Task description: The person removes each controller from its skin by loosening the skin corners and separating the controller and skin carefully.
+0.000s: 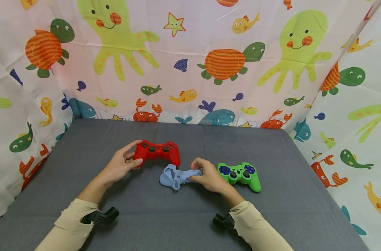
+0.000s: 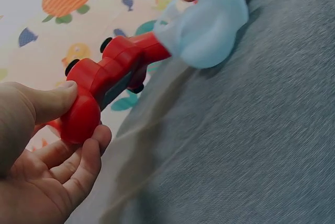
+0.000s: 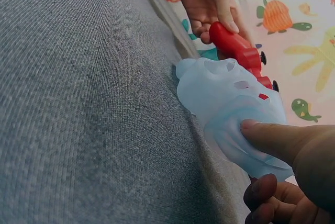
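Observation:
My left hand (image 1: pixel 119 165) grips the left handle of a red game controller (image 1: pixel 159 149), thumb on one side and fingers on the other. In the left wrist view the red controller (image 2: pixel 89 114) is tilted, its thumbsticks facing away to the left. A limp, light blue silicone controller cover (image 1: pixel 166 179) with cut-out holes hangs from my right hand (image 1: pixel 210 176), pinched at its right end between thumb and fingers. The cover (image 3: pixel 230 103) partly hides the red controller (image 3: pixel 238 46) in the right wrist view. One end of the cover overlaps the controller's right handle in the head view.
A green controller (image 1: pixel 238 170) with blue buttons lies on the grey cloth-covered table (image 1: pixel 162 223), just right of my right hand. Behind the table hangs a curtain (image 1: pixel 193 42) printed with sea animals. Black wrist devices (image 1: pixel 104 216) sit at both sleeves.

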A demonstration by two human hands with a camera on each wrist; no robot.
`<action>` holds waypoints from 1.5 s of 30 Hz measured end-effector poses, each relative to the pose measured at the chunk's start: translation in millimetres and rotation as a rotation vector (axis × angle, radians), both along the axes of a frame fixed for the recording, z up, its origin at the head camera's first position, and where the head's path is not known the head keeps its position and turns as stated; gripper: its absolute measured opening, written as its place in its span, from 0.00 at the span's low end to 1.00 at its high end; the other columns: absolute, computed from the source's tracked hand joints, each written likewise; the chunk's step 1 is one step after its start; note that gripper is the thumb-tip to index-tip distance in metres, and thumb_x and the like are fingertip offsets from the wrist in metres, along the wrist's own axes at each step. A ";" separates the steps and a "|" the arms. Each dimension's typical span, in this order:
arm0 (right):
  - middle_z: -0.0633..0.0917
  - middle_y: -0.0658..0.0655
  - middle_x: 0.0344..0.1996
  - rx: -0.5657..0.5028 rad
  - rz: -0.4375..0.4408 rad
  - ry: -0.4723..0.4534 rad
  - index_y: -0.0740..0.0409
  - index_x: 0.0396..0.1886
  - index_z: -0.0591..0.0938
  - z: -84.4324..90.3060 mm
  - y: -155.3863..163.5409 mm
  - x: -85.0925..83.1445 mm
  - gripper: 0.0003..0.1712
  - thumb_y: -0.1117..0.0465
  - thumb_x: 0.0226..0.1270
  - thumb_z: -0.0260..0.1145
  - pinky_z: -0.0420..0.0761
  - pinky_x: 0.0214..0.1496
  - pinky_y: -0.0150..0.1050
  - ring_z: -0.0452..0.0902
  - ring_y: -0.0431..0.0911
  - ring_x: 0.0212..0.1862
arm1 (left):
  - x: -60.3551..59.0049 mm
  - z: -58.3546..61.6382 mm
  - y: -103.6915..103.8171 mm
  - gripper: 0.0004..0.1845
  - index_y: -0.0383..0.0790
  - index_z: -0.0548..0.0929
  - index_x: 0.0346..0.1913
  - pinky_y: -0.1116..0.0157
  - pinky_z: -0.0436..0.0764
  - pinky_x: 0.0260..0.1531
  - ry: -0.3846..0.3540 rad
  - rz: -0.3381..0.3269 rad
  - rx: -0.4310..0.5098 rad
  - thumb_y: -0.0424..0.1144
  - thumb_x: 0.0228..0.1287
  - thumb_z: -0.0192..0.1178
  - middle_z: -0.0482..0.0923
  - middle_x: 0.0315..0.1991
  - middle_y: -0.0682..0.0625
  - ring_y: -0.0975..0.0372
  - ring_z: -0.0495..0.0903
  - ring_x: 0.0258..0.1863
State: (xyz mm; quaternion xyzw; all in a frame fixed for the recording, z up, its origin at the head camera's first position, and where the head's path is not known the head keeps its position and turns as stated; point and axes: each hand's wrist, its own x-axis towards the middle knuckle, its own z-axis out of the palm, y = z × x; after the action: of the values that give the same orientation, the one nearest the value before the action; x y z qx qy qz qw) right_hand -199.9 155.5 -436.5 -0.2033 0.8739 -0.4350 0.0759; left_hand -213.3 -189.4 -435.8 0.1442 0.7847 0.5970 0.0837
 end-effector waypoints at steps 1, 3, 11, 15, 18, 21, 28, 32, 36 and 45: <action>0.83 0.56 0.36 -0.001 0.000 0.001 0.58 0.40 0.78 -0.2 -0.3 0.0 0.14 0.66 0.59 0.75 0.70 0.31 0.30 0.70 0.41 0.29 | -0.9 0.0 -2.7 0.38 0.44 0.57 0.79 0.64 0.84 0.39 -0.001 0.004 -0.001 0.37 0.72 0.62 0.78 0.58 0.26 0.52 0.87 0.37; 0.82 0.56 0.36 -0.001 -0.001 -0.002 0.58 0.40 0.78 -0.1 -0.7 0.3 0.15 0.66 0.59 0.75 0.70 0.31 0.30 0.69 0.40 0.29 | -2.3 -0.1 -8.2 0.38 0.45 0.57 0.79 0.63 0.85 0.41 -0.001 0.010 -0.007 0.37 0.72 0.62 0.78 0.59 0.26 0.51 0.87 0.38; 0.82 0.55 0.37 -0.004 0.002 -0.009 0.57 0.41 0.78 0.5 -1.3 1.8 0.15 0.66 0.59 0.76 0.70 0.32 0.30 0.70 0.40 0.30 | -3.9 0.8 -26.4 0.38 0.47 0.56 0.80 0.67 0.83 0.40 -0.016 0.040 -0.039 0.37 0.73 0.61 0.77 0.59 0.26 0.54 0.87 0.38; 0.81 0.55 0.36 0.000 -0.003 -0.011 0.57 0.40 0.78 -0.3 -1.3 1.6 0.15 0.66 0.59 0.76 0.70 0.32 0.30 0.69 0.40 0.30 | -5.1 1.3 -30.4 0.38 0.46 0.57 0.80 0.67 0.83 0.40 -0.018 0.035 -0.042 0.38 0.73 0.61 0.77 0.59 0.26 0.53 0.87 0.37; 0.81 0.56 0.36 -0.003 -0.002 -0.009 0.57 0.40 0.78 -0.4 -1.1 1.7 0.15 0.66 0.59 0.76 0.70 0.31 0.30 0.69 0.40 0.29 | -5.9 0.2 -33.1 0.38 0.44 0.56 0.80 0.66 0.85 0.41 -0.020 0.020 -0.040 0.37 0.73 0.61 0.75 0.61 0.24 0.54 0.88 0.37; 0.82 0.56 0.37 -0.006 -0.001 -0.012 0.58 0.40 0.78 -0.5 -1.3 2.0 0.15 0.65 0.58 0.76 0.69 0.31 0.30 0.68 0.40 0.29 | -6.3 -1.9 -35.9 0.37 0.42 0.56 0.80 0.65 0.85 0.41 -0.036 0.016 -0.048 0.38 0.73 0.60 0.74 0.63 0.25 0.57 0.88 0.38; 0.82 0.56 0.36 0.000 0.003 -0.010 0.57 0.41 0.78 -1.3 -1.0 1.4 0.15 0.64 0.59 0.76 0.69 0.29 0.30 0.65 0.38 0.24 | -7.9 -4.5 -38.9 0.38 0.45 0.54 0.80 0.64 0.85 0.40 -0.065 0.013 -0.100 0.37 0.74 0.59 0.74 0.63 0.26 0.59 0.85 0.38; 0.81 0.55 0.36 0.008 -0.001 -0.011 0.56 0.41 0.78 -1.3 -1.0 0.8 0.16 0.64 0.59 0.76 0.68 0.28 0.30 0.63 0.38 0.22 | -8.9 -4.6 -39.3 0.38 0.47 0.54 0.81 0.64 0.84 0.38 -0.071 0.022 -0.129 0.37 0.74 0.59 0.75 0.62 0.27 0.59 0.84 0.37; 0.81 0.55 0.36 0.010 0.000 -0.013 0.56 0.41 0.78 -2.0 -0.6 0.3 0.16 0.63 0.59 0.77 0.68 0.28 0.30 0.63 0.38 0.23 | -9.7 -6.0 -38.8 0.39 0.47 0.52 0.81 0.64 0.80 0.35 -0.066 0.024 -0.179 0.37 0.74 0.59 0.75 0.63 0.28 0.56 0.83 0.41; 0.83 0.56 0.37 -0.008 -0.001 0.003 0.56 0.41 0.78 0.6 -0.6 0.6 0.16 0.63 0.59 0.77 0.70 0.31 0.30 0.69 0.40 0.30 | -10.6 -8.8 -38.8 0.36 0.44 0.58 0.80 0.64 0.76 0.37 -0.039 0.079 -0.297 0.37 0.74 0.60 0.70 0.68 0.26 0.46 0.78 0.52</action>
State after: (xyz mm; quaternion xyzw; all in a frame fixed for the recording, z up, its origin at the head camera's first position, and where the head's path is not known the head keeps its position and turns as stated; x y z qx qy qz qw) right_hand -199.4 154.9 -435.9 -0.2037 0.8725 -0.4381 0.0736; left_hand -223.9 -228.1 -444.6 0.0876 0.8676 0.4800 0.0956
